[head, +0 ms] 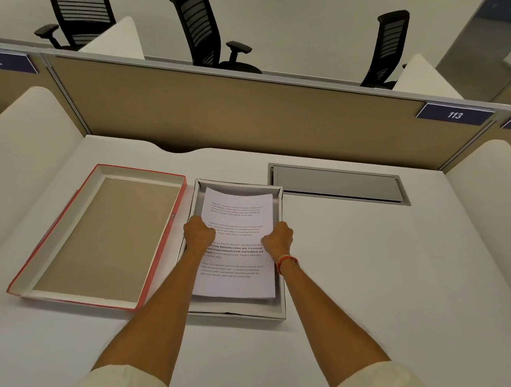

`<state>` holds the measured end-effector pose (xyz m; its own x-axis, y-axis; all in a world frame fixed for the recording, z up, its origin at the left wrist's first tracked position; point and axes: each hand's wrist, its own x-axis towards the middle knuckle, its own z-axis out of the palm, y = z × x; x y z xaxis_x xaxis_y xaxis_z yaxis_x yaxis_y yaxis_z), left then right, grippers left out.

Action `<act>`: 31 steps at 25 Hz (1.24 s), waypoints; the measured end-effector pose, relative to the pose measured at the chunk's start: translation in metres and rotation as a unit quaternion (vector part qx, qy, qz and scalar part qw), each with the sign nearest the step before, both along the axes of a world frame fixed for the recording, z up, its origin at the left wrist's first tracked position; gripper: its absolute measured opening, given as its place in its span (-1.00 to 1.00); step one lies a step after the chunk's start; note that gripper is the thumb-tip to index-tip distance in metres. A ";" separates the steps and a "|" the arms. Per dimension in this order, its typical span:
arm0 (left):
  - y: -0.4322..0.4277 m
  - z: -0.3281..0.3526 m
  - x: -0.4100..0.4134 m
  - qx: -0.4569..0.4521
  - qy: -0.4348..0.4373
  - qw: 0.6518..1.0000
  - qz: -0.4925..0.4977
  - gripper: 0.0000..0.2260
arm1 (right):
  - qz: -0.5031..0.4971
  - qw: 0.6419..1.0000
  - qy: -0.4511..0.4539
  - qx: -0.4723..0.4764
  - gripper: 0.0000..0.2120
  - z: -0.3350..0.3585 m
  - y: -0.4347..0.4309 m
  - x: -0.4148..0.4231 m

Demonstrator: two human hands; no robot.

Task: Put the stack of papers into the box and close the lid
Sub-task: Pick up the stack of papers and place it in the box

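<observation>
- Office cubicle: white desk (364,259), tan partition (223,110) behind it, black chairs (198,25) past that, grey cable hatch (337,184) at the desk's far right.
- Lid (105,238): red-edged, lying inside-up on the desk, just outboard of the left hand and touching or nearly touching the box's left wall. Untouched.
- Left hand (198,234): fingers curled shut on the left edge of the stack of papers (236,246), around mid-length. Fingertips are tucked under the sheets, so depth of purchase can't be read.
- Stack: spans the gap between the two grips, printed side up, inside the footprint of the white box (282,299). Far end bows upward slightly; near end sits low by the front wall. Can't tell whether it's fully bottomed out or a touch above the floor.
- Right hand (278,238): mirrors the left, clamped on the stack's right edge, close against the box's right wall. Orange thread band (287,262) on that wrist.
- Step, my read: seating the papers. First half of the task nearly done, lid step not started.
- Next, my read: let go on both sides, slide fingers out without dragging sheets up, check the far end lies flat.
- Then reach outboard of the left grip for the lid, flip it open-side down, line up with the box walls, press on.
- Risk: bowed far end or a snagged corner fouling the lid.
</observation>
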<state>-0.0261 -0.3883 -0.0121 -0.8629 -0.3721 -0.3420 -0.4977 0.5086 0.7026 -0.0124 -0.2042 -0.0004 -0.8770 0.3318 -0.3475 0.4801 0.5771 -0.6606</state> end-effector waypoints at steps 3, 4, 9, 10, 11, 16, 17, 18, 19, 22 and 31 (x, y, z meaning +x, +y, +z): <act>-0.002 0.000 0.001 0.003 0.002 1.000 0.008 -0.81 | -0.011 1.000 -0.005 -0.006 -0.75 -0.002 0.000 0.001; -0.003 -0.001 0.002 0.004 0.003 1.000 0.010 -0.82 | -0.013 1.000 -0.006 -0.009 -0.85 -0.003 0.000 0.001; -0.001 0.002 0.004 0.000 0.000 1.000 0.012 -0.83 | -0.024 0.999 -0.002 -0.027 -0.83 -0.005 -0.002 0.004; -0.001 0.002 0.004 -0.001 -0.001 1.000 0.012 -0.82 | -0.024 0.999 -0.004 -0.022 -0.71 -0.006 -0.002 0.004; -0.001 0.003 0.004 -0.001 -0.002 1.000 0.012 -0.82 | -0.025 0.999 -0.004 -0.021 -0.62 -0.005 -0.003 0.005; -0.001 0.007 0.006 -0.001 -0.006 1.000 0.018 -0.82 | -0.024 0.999 -0.019 -0.025 -0.85 -0.007 -0.002 0.005; -0.002 0.009 0.006 -0.001 -0.006 1.000 0.018 -0.85 | -0.021 0.999 -0.019 -0.029 -0.87 -0.007 -0.002 0.005; -0.002 0.010 0.007 -0.004 -0.004 1.000 0.018 -0.88 | -0.018 0.999 -0.018 -0.034 -0.88 -0.007 -0.003 0.005; -0.003 0.013 0.007 -0.008 -0.002 1.000 0.017 -0.87 | -0.016 0.999 -0.014 -0.039 -0.87 -0.007 -0.003 0.006; -0.001 0.022 0.007 -0.017 0.014 1.000 0.015 -0.86 | -0.008 0.999 0.026 -0.029 -0.91 -0.002 -0.006 0.003; 0.014 0.070 0.067 0.369 -0.034 0.902 0.222 -0.85 | 0.199 0.974 0.110 0.012 -0.64 0.047 -0.010 -0.069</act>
